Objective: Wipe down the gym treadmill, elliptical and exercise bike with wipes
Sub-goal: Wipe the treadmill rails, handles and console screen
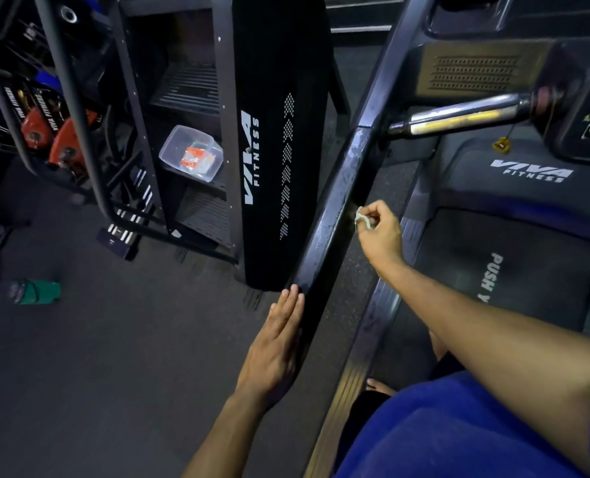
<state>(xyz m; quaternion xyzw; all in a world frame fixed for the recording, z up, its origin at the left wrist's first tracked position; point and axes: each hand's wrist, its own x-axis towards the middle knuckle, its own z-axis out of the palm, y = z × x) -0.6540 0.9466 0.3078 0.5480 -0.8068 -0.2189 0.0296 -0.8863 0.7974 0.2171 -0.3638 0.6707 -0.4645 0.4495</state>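
I stand on a treadmill whose dark belt (507, 270) lies at the right. Its long black left handrail (335, 208) runs diagonally through the middle and looks wet and streaked. My right hand (379, 232) pinches a small crumpled white wipe (360, 217) against the rail's inner side. My left hand (276, 343) lies flat, fingers straight, along the lower outer edge of the same rail. A chrome grip bar (459, 119) juts from the console (583, 108) at the upper right.
A black stair-climber machine with a VIVA FITNESS side panel (279, 139) stands just left of the rail. A clear plastic tub (191, 153) of orange packets sits on one of its steps. Racks with gear (45, 125) fill the far left. A green object (36, 291) lies on the floor.
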